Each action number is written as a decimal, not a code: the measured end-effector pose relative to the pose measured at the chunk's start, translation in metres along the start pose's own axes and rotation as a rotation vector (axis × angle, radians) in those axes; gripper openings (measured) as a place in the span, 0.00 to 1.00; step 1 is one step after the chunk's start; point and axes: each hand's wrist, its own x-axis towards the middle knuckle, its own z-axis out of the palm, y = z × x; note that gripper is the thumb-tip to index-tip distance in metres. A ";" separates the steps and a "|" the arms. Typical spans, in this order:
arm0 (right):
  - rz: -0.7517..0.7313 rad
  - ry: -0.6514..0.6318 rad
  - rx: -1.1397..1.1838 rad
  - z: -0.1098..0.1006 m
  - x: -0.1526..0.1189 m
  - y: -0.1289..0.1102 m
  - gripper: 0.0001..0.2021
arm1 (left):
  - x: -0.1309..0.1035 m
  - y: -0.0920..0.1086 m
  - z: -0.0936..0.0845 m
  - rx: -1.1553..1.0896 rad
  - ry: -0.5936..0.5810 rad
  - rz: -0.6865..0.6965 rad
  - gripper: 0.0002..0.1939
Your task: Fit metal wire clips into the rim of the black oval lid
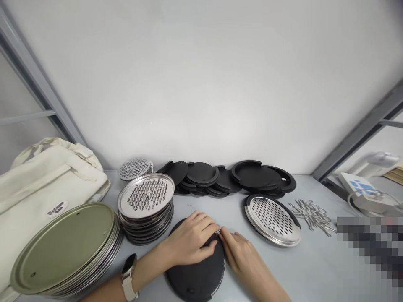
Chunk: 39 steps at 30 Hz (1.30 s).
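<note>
A black round disc (197, 277) with a thin metal edge lies on the table close in front of me. My left hand (197, 238), with a watch on its wrist, rests across its upper part, fingers bent over the right edge and thumb on its face. From the right, my right hand (237, 249) presses its closed fingertips to that same edge. A sliver of shiny metal (218, 232) shows between the two hands; most of it is hidden by fingers. Beyond my right hand lie round metal grater plates (272, 220), partly rimmed in black.
Stacked grater discs (147, 197) and olive-green round trays (69, 247) stand left, beside a cream bag (50, 180). Black rings and discs (201, 174) line the wall. Bent wire hooks (313, 214) lie right, near a white box (362, 186).
</note>
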 end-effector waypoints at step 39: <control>0.002 0.022 -0.079 0.000 0.001 -0.003 0.11 | 0.000 0.002 -0.001 -0.029 -0.032 -0.041 0.10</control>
